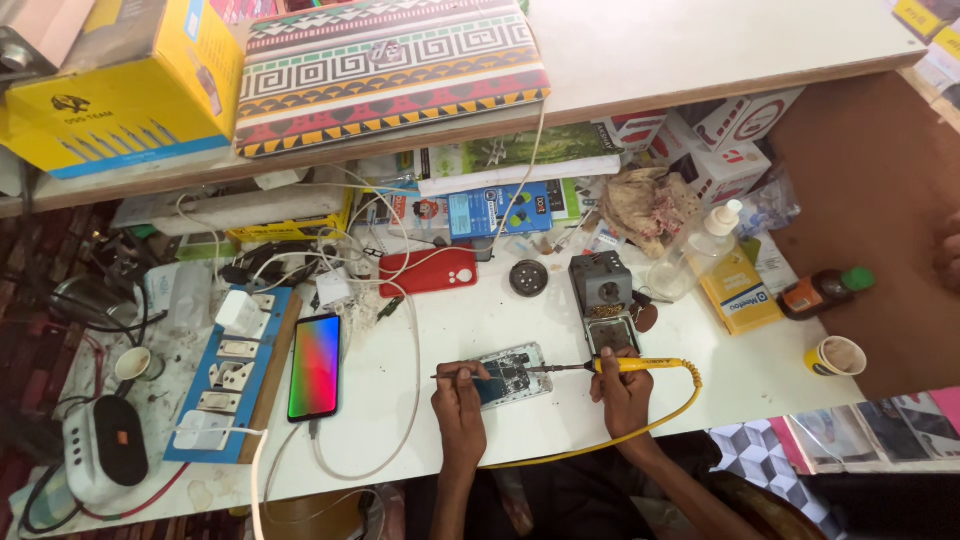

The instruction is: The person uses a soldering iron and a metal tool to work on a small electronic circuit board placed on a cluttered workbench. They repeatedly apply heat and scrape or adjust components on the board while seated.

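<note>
An opened phone point(512, 372) lies on the white table with its circuit board showing. My right hand point(624, 393) grips a yellow-handled soldering iron point(640, 365), whose metal tip reaches left onto the board. My left hand point(458, 400) holds a thin metal tool point(452, 375) pointing left, and rests by the phone's left end. The iron's yellow cord point(660, 420) loops down off the table's front edge.
A phone with a lit rainbow screen point(315, 366) lies left on a white cable. Beside it is a blue switch-and-socket board point(237, 372). A soldering iron stand point(603, 292), red phone case point(428, 271), bottles, a paper cup point(835, 356) and boxes fill the back.
</note>
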